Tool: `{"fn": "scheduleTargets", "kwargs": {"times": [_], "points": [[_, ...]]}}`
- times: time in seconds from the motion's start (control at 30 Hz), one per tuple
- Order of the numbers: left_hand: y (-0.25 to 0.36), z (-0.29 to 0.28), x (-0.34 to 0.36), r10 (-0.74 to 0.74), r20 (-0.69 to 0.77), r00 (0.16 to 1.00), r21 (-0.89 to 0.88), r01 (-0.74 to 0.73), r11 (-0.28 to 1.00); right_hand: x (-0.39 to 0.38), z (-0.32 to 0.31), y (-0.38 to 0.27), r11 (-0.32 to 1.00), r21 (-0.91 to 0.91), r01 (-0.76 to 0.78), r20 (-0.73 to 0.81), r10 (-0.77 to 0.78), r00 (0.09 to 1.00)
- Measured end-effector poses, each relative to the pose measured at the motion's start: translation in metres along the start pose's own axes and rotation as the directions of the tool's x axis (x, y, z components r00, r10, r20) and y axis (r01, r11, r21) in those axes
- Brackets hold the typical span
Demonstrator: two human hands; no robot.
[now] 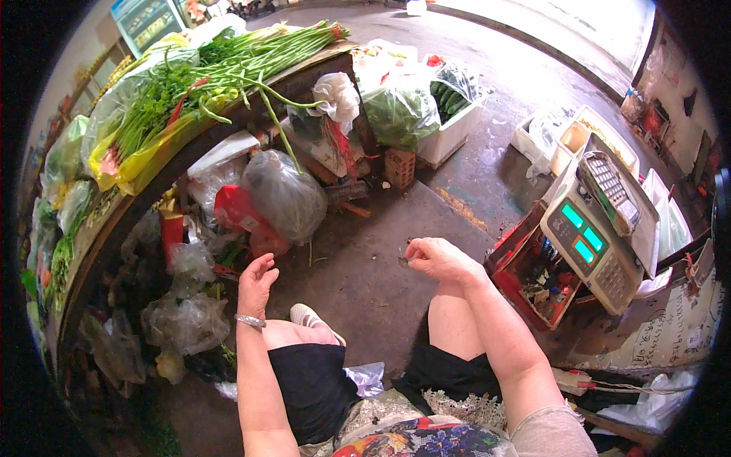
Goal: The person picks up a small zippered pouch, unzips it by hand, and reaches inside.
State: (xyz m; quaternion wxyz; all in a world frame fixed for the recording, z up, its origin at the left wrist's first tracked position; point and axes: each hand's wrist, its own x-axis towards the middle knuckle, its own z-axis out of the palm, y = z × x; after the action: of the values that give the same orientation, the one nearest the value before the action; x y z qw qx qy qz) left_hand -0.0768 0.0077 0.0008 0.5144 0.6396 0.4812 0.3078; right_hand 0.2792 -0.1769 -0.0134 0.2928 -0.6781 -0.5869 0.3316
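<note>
My left hand [257,285], with a silver bangle [250,321] at its wrist, hovers above my knee. Its fingers are loosely bent and the thumb stands apart, with nothing visible between them. Over the floor on the other side, my right hand [440,259] is closed in a pinch. A tiny dark bit [403,261] shows at its fingertips, too small to name. Nearest to my left hand are a red plastic bag [234,209] and a stuffed grey plastic bag [285,196] under the stall.
A curved stall at left carries long beans [282,47] and leafy greens [141,114]. Crumpled clear bags [186,324] lie beneath it. At right, a lit digital scale [590,228] stands by a red box [533,282]. A white crate [457,129] of cucumbers is ahead, beside a brick [400,167].
</note>
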Motion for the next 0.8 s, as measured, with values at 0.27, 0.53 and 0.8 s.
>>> {"fn": "scheduleTargets", "kwargs": {"times": [0.27, 0.53, 0.8], "points": [[-0.0007, -0.0005, 0.0001, -0.02, -0.003, 1.0, 0.004, 0.02, 1.0, -0.0002, 0.0002, 0.0, 1.0, -0.005, 0.004, -0.006, -0.004, 1.0], [0.0017, 0.0005, -0.0002, -0.028, -0.003, 1.0, -0.012, 0.028, 1.0, 0.0002, 0.0, -0.0001, 1.0, -0.011, 0.001, -0.001, -0.001, 1.0], [0.0029, 0.0009, -0.001, -0.045, -0.007, 0.999, -0.034, 0.045, 0.998, -0.0002, 0.0001, -0.0017, 1.0, 0.006, -0.004, -0.013, 0.004, 1.0]]}}
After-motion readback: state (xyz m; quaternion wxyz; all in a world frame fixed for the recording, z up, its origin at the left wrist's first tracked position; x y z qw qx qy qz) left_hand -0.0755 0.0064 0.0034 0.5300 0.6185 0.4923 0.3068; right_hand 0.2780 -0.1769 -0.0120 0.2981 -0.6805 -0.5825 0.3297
